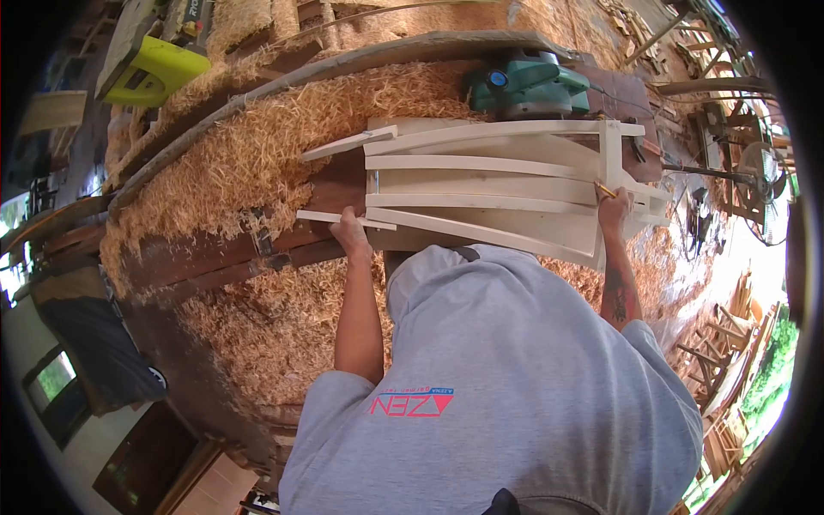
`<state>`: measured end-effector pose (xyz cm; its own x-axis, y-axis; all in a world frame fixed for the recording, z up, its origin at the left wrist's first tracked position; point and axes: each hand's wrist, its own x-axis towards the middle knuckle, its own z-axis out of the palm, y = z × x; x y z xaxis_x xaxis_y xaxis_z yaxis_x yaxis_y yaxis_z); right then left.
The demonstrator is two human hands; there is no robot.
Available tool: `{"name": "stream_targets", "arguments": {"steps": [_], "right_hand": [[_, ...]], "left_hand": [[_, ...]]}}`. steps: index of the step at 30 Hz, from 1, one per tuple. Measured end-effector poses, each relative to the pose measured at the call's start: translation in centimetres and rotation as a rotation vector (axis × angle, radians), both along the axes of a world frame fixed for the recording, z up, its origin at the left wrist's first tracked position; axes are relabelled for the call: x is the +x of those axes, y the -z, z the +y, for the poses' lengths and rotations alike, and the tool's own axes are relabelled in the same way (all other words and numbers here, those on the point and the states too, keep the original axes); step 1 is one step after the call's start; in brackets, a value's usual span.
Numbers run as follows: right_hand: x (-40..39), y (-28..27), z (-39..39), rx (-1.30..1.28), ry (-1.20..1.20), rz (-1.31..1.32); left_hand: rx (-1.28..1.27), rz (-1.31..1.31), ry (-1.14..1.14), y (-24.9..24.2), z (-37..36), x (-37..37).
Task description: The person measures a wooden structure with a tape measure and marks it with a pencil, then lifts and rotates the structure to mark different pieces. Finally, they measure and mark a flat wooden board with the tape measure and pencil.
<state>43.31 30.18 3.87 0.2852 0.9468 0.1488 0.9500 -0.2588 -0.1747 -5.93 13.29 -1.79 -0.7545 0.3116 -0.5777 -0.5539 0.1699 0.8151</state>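
Observation:
A pale wooden frame [481,163] with several long curved slats lies across the brown bench in front of me. At its left end, my left hand [350,233] is closed around a short projecting wooden leg [318,216]. My right hand [615,210] is over the crosspiece [610,154] at the frame's right end. Its fingers pinch a yellow pencil [606,190], with the tip pointing up and left near the slat ends. Whether the tip touches the wood is too small to tell.
A green electric planer [541,88] sits just beyond the frame. Wood shavings [232,154] cover much of the bench and floor. A lime-green power tool [154,73] stands at upper left. To the right are a fan [760,167] and stacked wooden pieces [725,360].

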Motion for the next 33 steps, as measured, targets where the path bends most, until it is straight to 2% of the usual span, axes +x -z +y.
{"name": "stream_targets", "arguments": {"steps": [23, 33], "right_hand": [[0.14, 0.12, 0.02, -0.022, -0.005, -0.017], [-0.14, 0.26, -0.15, 0.075, -0.040, 0.002]], "left_hand": [[0.004, 0.027, -0.003, 0.37, -0.14, -0.19], [0.022, 0.016, -0.012, 0.04, 0.06, -0.01]]}}
